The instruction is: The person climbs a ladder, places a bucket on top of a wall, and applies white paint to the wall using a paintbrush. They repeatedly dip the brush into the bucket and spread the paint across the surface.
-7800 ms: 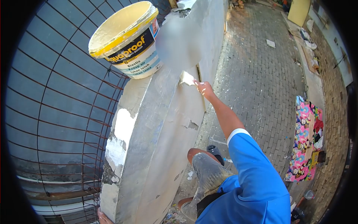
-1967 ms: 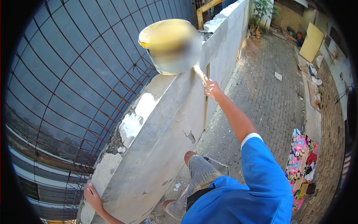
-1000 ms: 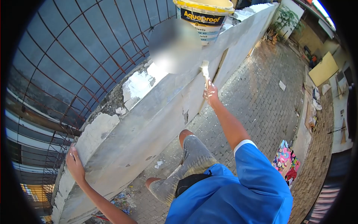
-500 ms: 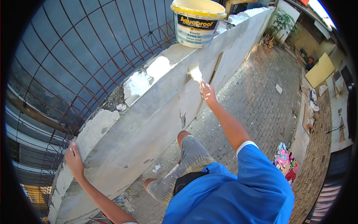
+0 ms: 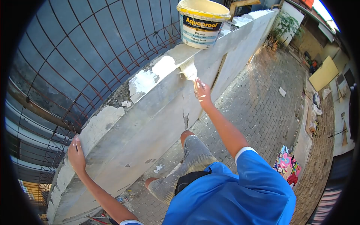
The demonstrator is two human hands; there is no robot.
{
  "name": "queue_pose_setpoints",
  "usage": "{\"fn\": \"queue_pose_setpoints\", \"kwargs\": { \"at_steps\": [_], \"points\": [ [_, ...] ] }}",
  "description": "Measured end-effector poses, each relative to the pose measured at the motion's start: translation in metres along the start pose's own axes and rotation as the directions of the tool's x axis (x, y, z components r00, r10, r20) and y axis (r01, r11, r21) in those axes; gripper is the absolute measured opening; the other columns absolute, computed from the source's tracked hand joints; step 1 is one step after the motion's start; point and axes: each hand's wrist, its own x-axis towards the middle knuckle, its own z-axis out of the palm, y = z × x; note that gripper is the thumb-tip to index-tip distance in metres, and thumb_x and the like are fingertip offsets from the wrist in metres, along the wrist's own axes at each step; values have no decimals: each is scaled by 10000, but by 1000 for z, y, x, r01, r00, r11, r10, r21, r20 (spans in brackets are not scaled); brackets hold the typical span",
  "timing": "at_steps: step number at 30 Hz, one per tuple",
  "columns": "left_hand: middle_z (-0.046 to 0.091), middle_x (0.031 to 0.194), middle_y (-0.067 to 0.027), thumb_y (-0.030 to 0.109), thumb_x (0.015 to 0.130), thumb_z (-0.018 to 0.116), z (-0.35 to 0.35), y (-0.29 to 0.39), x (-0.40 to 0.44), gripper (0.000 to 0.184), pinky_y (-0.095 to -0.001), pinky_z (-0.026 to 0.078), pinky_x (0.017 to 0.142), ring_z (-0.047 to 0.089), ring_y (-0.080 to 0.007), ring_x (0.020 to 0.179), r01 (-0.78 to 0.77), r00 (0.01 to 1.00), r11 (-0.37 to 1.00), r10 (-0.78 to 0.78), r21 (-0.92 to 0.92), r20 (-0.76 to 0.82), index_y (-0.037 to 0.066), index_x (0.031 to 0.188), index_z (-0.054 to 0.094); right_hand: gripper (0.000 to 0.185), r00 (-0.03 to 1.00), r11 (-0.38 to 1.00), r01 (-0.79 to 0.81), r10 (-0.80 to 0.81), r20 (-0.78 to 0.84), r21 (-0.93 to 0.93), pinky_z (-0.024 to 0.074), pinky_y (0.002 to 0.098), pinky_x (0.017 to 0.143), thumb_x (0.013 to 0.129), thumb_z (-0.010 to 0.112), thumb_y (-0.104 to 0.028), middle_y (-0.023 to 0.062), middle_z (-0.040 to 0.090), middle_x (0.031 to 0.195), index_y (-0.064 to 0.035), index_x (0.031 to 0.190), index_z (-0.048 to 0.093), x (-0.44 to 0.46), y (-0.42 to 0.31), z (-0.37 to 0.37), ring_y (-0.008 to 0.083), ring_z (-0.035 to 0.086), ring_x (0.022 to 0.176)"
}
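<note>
Right-hand fingers (image 5: 203, 90) grip the brush (image 5: 189, 71) mid-frame, closer to the top of the wall (image 5: 161, 105) than half a second ago; left-hand fingers (image 5: 72, 148) rest unclenched on it, lower left; bucket (image 5: 202, 33) upper centre, mesh (image 5: 155, 33) upper left.

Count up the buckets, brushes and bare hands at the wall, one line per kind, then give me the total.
Bucket: 1, on top of the wall
Brush: 1, in the right hand
Bare hands: 2, the right hand on the brush and the left hand on the wall
Total: 4
</note>
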Motion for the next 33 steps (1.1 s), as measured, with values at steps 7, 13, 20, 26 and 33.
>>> {"fn": "queue_pose_setpoints", "kwargs": {
  "at_steps": [7,13,20,26,33],
  "points": [
    [679,1283,-173,384,1076,436,-2,5,1,468,-421,427,1065,600,-362,1218,3,1000,1000,-2,22,-10,39,1268,687,379,939,920,-328,293,-180,-213,270,237,416,981,678,-454,-75,448,572,-135,784,622,-62,85,-68,47,405,451],
    [679,1281,-175,389,1074,437,-1,5,0,472,-417,426,1068,599,-363,1218,14,1000,1000,-13,21,-15,39,1266,688,379,963,979,-188,167,-212,-80,269,232,427,1001,656,-429,-72,454,575,-124,780,614,-45,8,-53,48,390,453],
    [678,1287,-169,411,1076,423,-3,9,-1,495,-416,426,1066,599,-365,1216,34,999,999,-34,11,0,39,1272,685,386,989,983,-150,147,-36,-110,279,247,408,991,657,-465,-57,461,595,-132,805,593,0,39,-31,56,402,450],
    [678,1289,-164,419,1077,423,-3,9,1,497,-420,423,1070,596,-365,1217,28,1000,1000,-29,13,6,44,1270,685,432,944,939,-293,254,-211,-179,291,252,401,951,707,-485,-51,459,582,-135,742,564,-39,68,-71,73,429,445],
    [676,1288,-170,422,1077,423,0,2,1,500,-421,424,1070,595,-364,1220,28,1000,999,-28,22,-12,44,1275,684,418,988,984,-144,137,-67,-108,276,251,410,983,672,-468,-57,449,583,-142,744,564,-19,34,-55,64,392,445]
  ]
}}
